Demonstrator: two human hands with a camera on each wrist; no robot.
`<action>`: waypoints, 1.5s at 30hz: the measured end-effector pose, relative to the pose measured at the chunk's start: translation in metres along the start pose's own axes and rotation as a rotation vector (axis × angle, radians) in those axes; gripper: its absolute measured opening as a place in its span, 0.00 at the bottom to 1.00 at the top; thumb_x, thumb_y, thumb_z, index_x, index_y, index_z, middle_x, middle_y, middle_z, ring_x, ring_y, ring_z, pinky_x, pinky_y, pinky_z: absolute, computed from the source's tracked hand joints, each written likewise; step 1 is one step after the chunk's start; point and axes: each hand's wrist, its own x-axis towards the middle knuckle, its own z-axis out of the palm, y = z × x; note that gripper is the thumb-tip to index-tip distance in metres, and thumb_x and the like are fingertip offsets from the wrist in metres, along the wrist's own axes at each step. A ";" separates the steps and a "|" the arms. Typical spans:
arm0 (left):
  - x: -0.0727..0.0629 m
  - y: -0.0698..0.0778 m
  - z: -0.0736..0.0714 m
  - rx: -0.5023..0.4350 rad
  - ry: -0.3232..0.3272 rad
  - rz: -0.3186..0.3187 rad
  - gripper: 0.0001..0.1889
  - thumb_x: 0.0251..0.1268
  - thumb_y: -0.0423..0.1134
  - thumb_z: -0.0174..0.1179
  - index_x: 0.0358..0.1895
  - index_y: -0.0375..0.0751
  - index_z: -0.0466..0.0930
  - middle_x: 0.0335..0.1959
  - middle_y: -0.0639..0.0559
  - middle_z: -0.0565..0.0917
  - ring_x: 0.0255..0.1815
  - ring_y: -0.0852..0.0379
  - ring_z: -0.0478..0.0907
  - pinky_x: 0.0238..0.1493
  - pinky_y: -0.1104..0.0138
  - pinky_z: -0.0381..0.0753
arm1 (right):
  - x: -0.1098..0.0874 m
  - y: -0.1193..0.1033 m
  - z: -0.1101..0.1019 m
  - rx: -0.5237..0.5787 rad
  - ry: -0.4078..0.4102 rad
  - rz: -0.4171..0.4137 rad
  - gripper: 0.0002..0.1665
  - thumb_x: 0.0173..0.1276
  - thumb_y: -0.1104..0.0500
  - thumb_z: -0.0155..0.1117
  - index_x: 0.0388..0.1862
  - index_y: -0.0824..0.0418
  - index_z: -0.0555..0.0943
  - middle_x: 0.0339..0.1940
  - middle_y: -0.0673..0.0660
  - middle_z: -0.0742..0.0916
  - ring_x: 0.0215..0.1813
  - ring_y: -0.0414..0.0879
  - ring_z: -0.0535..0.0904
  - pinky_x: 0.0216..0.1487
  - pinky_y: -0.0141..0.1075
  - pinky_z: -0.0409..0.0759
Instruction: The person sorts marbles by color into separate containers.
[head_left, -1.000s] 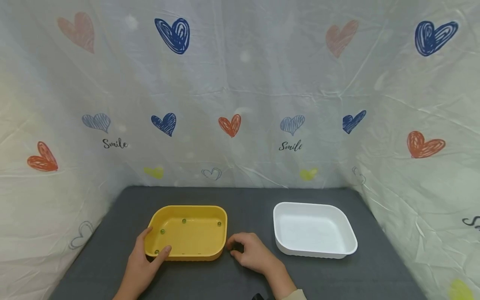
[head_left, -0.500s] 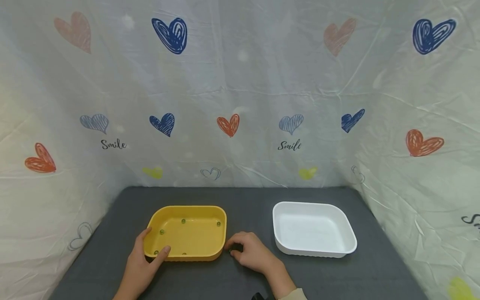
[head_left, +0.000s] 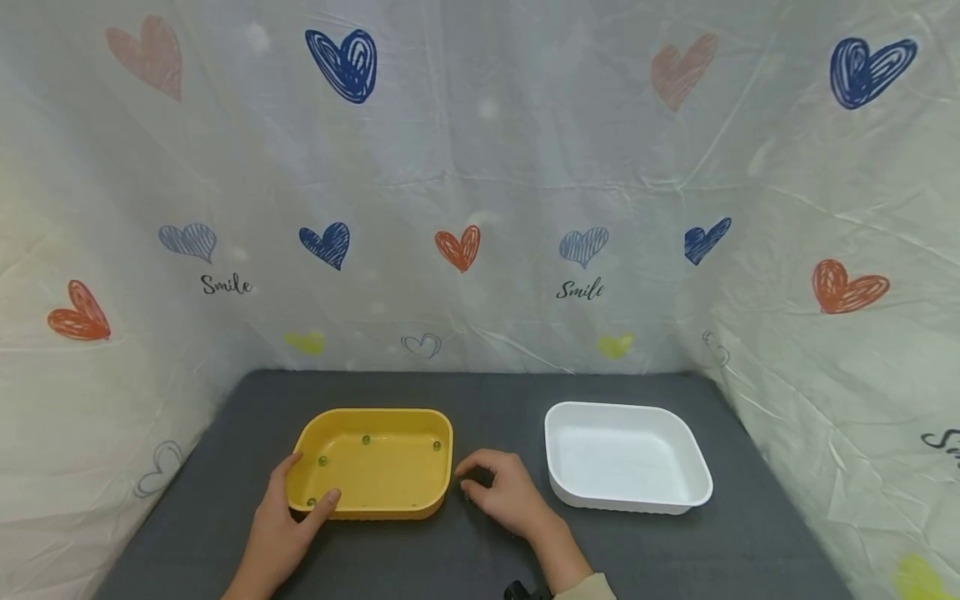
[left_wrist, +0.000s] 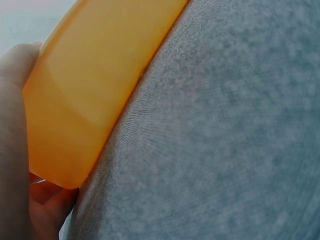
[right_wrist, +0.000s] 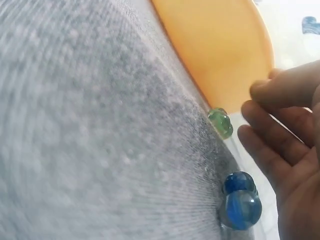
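Observation:
My left hand [head_left: 281, 533] grips the near left corner of a yellow plastic tub [head_left: 375, 475], its thumb on the near rim and fingers round the left side. Inside the tub lie several green glass marbles [head_left: 366, 440], spread apart. Just right of the tub, my right hand [head_left: 510, 493] hovers over the cloth with fingers loosely bent and a gap between thumb and forefinger. In the right wrist view, green marbles [right_wrist: 220, 123] lie on the cloth beside the tub's end and blue marbles [right_wrist: 241, 209] lie closer to the palm. I see nothing between those fingers.
A white plastic tub [head_left: 630, 458] stands to the right on the dark grey cloth [head_left: 495, 400]. A pale curtain [head_left: 480, 167] printed with hearts closes off the back and both sides. A black wrist device [head_left: 519, 590] shows at the bottom edge.
My right hand has lifted slightly and shifted a little away from the tub, its thumb and forefinger parting. The left hand keeps its grip on the yellow tub.

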 end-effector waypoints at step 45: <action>0.000 -0.001 -0.001 -0.013 0.010 0.018 0.59 0.75 0.62 0.70 0.89 0.36 0.40 0.84 0.21 0.55 0.80 0.21 0.59 0.73 0.27 0.64 | 0.025 -0.055 0.053 0.278 0.065 0.005 0.11 0.79 0.68 0.69 0.57 0.62 0.88 0.55 0.63 0.91 0.58 0.42 0.88 0.60 0.35 0.87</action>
